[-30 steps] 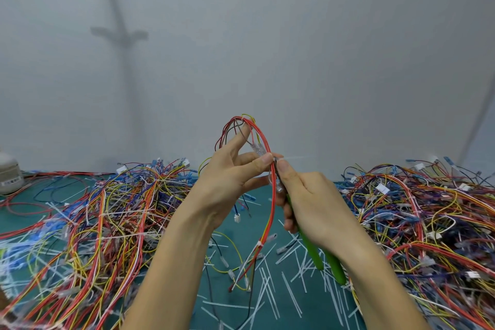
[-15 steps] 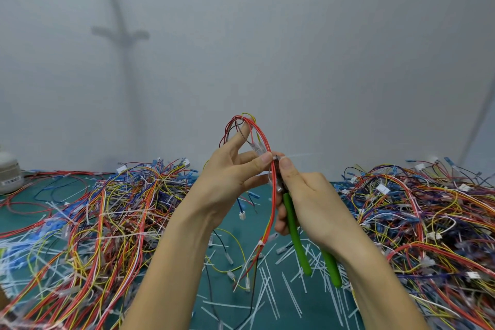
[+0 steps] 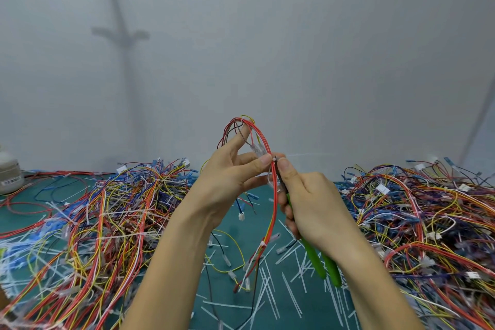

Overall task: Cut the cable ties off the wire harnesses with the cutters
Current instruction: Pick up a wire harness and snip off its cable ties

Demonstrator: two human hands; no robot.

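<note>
Green mat (image 3: pixel 316 313) with wire heaps (image 3: pixel 107 222) on both sides; left hand (image 3: pixel 230 182) pinches the raised harness (image 3: pixel 273 209) beside the cable tie (image 3: pixel 274 161), right hand (image 3: pixel 316 206) grips the cutters (image 3: pixel 314 260). Best keep the tip on the tie only, clear of the harness

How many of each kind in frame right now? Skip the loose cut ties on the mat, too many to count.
hands: 2, left hand and right hand
cutters, green handles: 1
wire harness held up: 1
harness piles: 2, left pile and right pile
white container, far left: 1
total: 7
</note>
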